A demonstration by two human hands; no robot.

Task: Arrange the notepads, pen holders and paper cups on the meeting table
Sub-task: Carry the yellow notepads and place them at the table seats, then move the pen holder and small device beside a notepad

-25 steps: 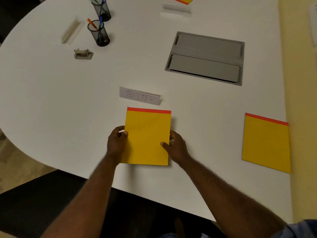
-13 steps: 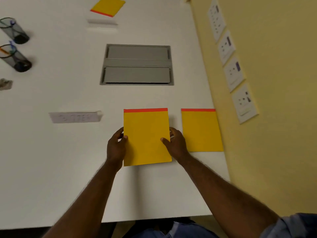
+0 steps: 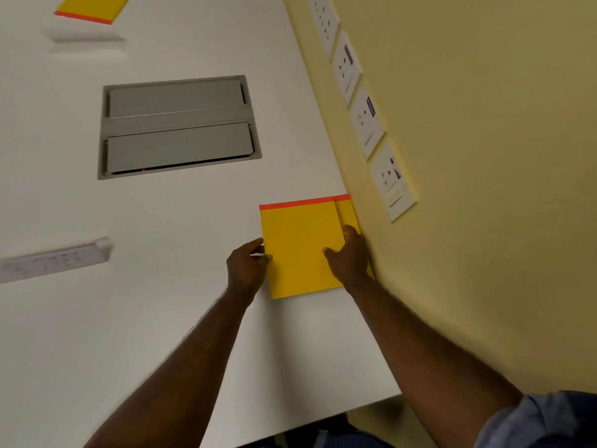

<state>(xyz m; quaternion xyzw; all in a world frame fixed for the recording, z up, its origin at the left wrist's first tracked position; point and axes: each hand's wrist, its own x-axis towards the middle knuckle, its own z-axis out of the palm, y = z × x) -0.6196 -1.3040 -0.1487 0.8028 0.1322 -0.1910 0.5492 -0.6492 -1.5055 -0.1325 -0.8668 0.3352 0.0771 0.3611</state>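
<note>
I hold a yellow notepad with a red top strip by both side edges. My left hand grips its left edge and my right hand its right edge. It lies over most of a second yellow notepad, of which only a narrow right strip shows, at the white table's right edge by the wall. A third yellow notepad lies at the far top left. No pen holders or paper cups are in view.
A grey recessed cable box sits in the table's middle. A white name plate lies at the left, another white plate near the far notepad. The yellow wall with several white socket plates borders the table's right side.
Both hands have carried the notepad to the right, from in front of the name plate to on top of the second notepad by the wall. The pen holders have left the view.
</note>
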